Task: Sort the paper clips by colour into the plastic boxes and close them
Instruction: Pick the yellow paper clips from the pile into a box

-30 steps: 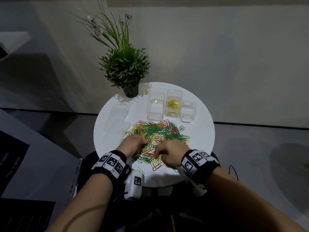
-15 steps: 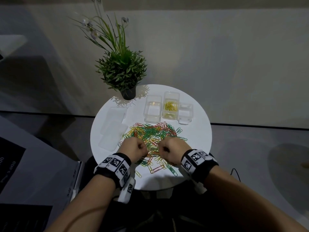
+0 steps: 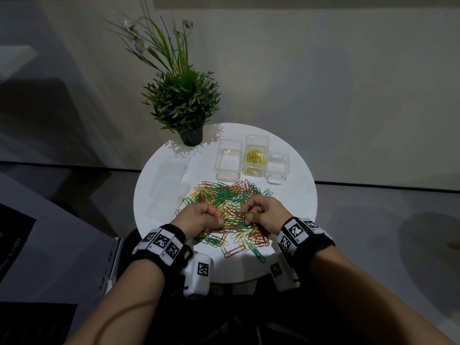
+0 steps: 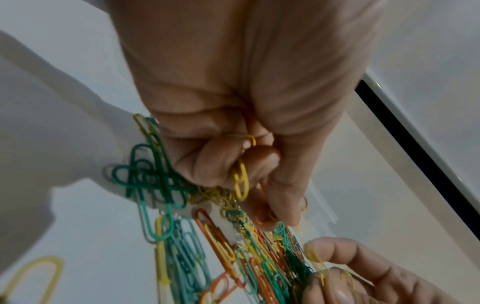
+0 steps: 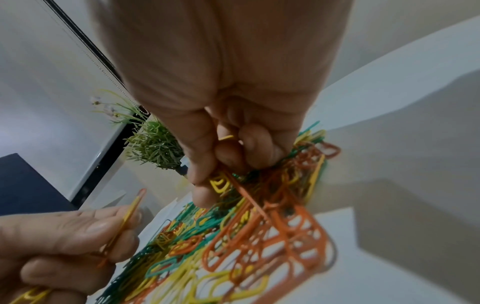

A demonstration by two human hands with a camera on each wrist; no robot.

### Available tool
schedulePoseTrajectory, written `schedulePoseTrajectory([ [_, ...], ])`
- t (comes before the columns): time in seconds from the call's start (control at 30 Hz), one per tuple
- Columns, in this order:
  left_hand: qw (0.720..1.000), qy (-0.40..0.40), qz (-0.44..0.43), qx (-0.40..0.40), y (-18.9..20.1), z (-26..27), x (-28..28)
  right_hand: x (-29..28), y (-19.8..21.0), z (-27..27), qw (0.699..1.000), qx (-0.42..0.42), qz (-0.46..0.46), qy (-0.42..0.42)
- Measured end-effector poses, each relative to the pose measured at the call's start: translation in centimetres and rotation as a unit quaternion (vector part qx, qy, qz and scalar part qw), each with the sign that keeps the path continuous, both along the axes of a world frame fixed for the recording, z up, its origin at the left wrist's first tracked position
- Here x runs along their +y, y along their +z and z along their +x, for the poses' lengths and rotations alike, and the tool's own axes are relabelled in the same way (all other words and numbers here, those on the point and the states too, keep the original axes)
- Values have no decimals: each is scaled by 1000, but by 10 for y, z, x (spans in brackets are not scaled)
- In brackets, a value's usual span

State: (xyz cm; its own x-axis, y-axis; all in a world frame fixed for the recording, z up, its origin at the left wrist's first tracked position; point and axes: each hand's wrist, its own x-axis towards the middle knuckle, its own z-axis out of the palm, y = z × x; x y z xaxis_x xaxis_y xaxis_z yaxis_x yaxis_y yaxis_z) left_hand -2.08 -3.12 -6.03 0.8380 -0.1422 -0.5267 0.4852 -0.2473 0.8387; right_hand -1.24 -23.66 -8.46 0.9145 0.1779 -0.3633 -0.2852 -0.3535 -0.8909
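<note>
A pile of green, yellow and red paper clips (image 3: 224, 202) lies in the middle of the round white table (image 3: 293, 202). At the near edge of the pile, my left hand (image 3: 214, 221) curls round several yellow clips (image 4: 241, 181). My right hand (image 3: 249, 215) pinches yellow clips (image 5: 219, 184) over the pile's right side. Three clear open boxes stand at the back. The left box (image 3: 228, 161) looks empty, the middle box (image 3: 255, 158) holds yellow clips, and the small right box (image 3: 277, 168) shows no clips.
Clear lids (image 3: 169, 188) lie on the table's left side. A potted plant (image 3: 184, 108) stands at the back left rim. Loose clips (image 3: 236, 247) reach toward the table's near edge. Dark floor surrounds the table, and a wall is behind it.
Both hands lifted off the pile and curled up with clips inside. The right hand now shows a yellow clip in its fingertips. The pile is spread a little nearer.
</note>
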Motion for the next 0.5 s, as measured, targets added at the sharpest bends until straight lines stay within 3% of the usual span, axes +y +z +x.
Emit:
schedulePoseTrajectory([
  [0.1, 1000, 6, 6, 1, -1, 3, -2, -1, 0, 2, 1000, 5, 3, 5],
  [0.37, 997, -37, 46, -47, -12, 7, -1, -3, 9, 7, 992, 50, 83, -79],
  [0.5, 999, -13, 27, -39, -8, 8, -3, -1, 15, 10, 978, 77, 149, -125],
])
